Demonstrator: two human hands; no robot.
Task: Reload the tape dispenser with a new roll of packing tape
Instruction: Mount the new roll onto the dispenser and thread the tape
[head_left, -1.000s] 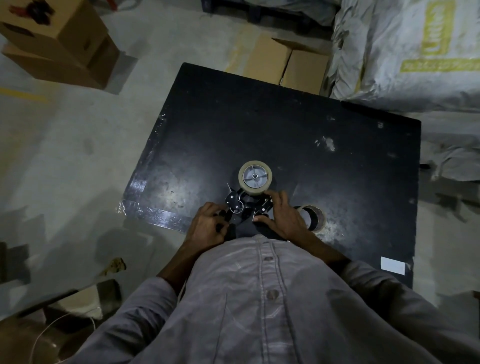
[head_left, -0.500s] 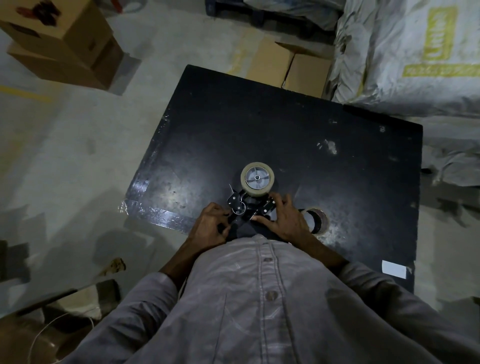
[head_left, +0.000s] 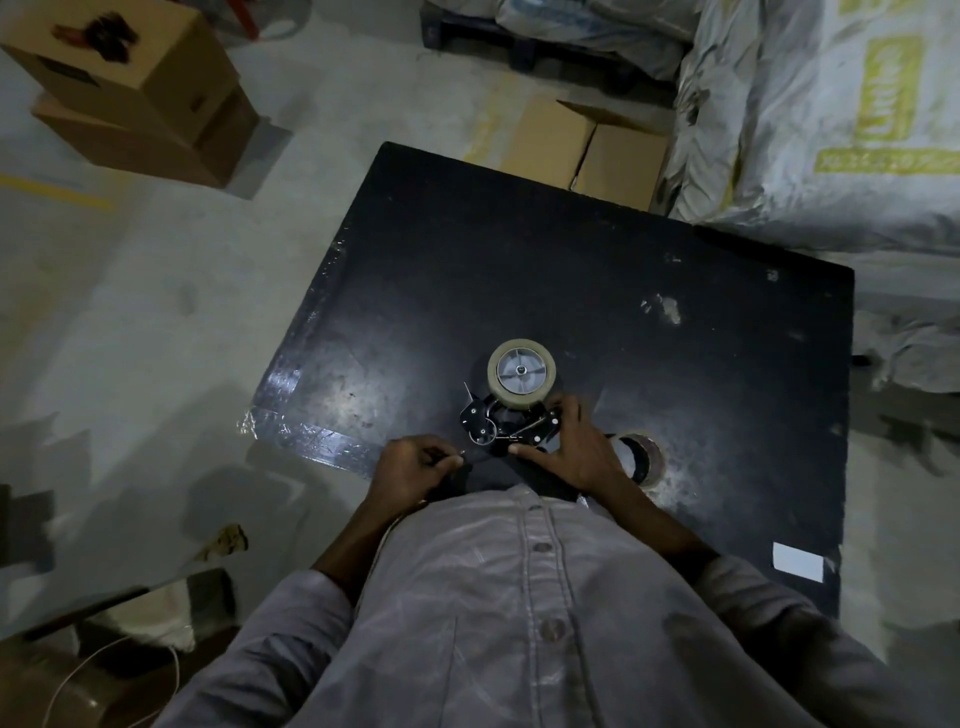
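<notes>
New roll (head_left: 521, 382) seated on dispenser (head_left: 506, 431), just beyond right hand (head_left: 569, 449), which presses its frame, fingers (head_left: 570, 415) spread. Left hand (head_left: 413, 467) curled; contents unclear. Threading appears unfinished.

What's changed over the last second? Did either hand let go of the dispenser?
Barely anything. The left hand drew back slightly from the tape dispenser, toward the person, fingers curled; whether it holds something is too dark to tell. The right hand stayed on the dispenser, the tape roll on its hub, the second roll on the table.
</notes>
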